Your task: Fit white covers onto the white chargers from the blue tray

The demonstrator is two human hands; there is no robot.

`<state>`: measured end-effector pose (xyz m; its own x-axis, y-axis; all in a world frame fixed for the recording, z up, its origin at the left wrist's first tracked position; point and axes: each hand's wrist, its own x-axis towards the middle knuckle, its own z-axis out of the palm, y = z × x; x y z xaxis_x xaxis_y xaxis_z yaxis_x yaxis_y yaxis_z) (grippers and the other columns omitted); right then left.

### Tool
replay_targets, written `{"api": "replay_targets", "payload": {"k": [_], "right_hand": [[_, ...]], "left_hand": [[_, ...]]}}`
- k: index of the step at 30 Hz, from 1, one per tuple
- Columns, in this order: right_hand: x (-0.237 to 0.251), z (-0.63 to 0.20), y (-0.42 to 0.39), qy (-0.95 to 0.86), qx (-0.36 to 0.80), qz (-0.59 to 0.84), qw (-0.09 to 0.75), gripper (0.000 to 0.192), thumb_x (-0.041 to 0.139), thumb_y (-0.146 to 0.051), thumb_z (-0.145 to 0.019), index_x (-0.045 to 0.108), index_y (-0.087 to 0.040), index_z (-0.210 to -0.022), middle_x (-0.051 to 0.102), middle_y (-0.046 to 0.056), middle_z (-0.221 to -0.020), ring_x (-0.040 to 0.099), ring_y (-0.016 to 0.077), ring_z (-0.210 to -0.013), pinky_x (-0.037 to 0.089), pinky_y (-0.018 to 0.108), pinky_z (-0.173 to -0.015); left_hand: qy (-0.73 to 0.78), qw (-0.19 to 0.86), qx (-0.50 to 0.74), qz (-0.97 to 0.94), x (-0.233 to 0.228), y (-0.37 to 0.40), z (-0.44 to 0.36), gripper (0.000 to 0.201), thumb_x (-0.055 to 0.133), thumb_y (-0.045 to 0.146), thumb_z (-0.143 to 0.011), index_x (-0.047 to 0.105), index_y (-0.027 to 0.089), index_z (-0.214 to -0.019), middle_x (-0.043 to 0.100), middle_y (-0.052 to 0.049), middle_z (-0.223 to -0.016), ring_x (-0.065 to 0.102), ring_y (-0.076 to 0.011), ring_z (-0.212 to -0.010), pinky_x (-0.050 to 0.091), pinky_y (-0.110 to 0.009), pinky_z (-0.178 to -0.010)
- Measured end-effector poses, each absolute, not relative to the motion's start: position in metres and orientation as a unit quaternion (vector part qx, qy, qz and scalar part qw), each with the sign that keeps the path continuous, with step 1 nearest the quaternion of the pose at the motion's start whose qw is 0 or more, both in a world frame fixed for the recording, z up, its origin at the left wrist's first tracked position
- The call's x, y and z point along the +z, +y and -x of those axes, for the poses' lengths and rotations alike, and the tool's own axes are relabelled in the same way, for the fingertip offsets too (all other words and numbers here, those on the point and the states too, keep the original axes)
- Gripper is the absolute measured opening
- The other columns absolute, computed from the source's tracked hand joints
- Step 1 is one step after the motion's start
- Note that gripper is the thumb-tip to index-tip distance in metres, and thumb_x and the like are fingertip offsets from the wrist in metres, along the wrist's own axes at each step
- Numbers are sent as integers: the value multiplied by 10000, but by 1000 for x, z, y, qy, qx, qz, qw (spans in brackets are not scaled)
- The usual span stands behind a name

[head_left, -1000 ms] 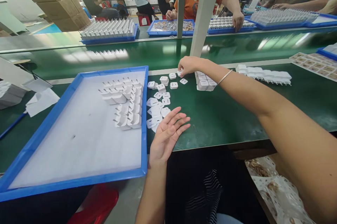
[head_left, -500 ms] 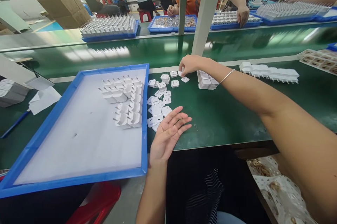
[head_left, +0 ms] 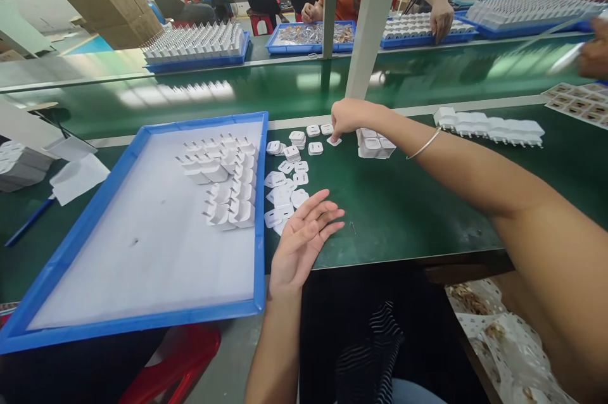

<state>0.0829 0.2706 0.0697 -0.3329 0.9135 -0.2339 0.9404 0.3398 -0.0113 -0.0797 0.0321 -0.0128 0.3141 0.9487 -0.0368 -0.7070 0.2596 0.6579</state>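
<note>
My right hand (head_left: 354,115) reaches to the far side of the bench, fingers bent and drawn together, the fingertips on a small white plastic cover plate (head_left: 335,142). Whether the plate is lifted I cannot tell. Palm up near the bench's front edge, my left hand (head_left: 304,236) is open with nothing in it. Just beyond it lies a loose heap of white plates (head_left: 284,195). Short stacks of similar plates (head_left: 291,153) stand farther back. Behind my right wrist is a block of stacked white plates (head_left: 375,145), partly covered by the forearm.
To the left, a blue-rimmed tray (head_left: 259,252) holds white plug housings (head_left: 242,185) with metal pins. A row of white housings (head_left: 489,125) lies at the right. A grey post (head_left: 370,30) rises behind my right hand. Across the bench, a person's hand (head_left: 441,19) rests over another tray.
My right hand has moved slightly right and nearer, its fingertips now on the tilted plate. My left hand stays almost still. Another person's hand has come in at the right edge.
</note>
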Motion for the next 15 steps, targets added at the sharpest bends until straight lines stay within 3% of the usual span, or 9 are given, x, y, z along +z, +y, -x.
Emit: {"api": "replay_targets", "payload": {"k": [3, 5, 10, 15], "right_hand": [[66, -72, 264, 787, -46, -606, 108, 499, 871, -443, -732, 757, -77, -1052, 725, 148, -903, 700, 308, -869, 505, 358, -687], [64, -64, 267, 770, -44, -623, 131, 516, 880, -414, -728, 749, -90, -1108, 733, 141, -946, 704, 302, -907, 512, 345, -715], [60, -47, 285, 734, -56, -648, 196, 373, 899, -352, -701, 800, -110, -968, 738, 131, -1000, 706, 315, -972, 524, 355, -794], [63, -42, 290, 711, -70, -660, 232, 268, 868, -348, -738, 812, -130, -883, 746, 101, -919, 711, 323, -974, 522, 370, -824]], "left_hand": [[227, 760, 546, -271, -13, 32, 80, 456, 788, 298, -811, 715, 211, -1253, 694, -63, -1127, 665, -199, -1089, 571, -276, -947], [232, 758, 546, -270, -13, 32, 80, 460, 795, 307, -803, 718, 213, -1246, 695, -63, -1126, 664, -200, -1085, 568, -280, -944], [245, 756, 544, -270, -13, 33, 79, 466, 809, 317, -782, 726, 218, -1230, 700, -60, -1122, 663, -203, -1083, 562, -286, -938], [236, 757, 549, -264, -12, 33, 79, 446, 801, 291, -792, 729, 210, -1225, 697, -54, -1111, 663, -188, -1074, 564, -274, -939]]}}
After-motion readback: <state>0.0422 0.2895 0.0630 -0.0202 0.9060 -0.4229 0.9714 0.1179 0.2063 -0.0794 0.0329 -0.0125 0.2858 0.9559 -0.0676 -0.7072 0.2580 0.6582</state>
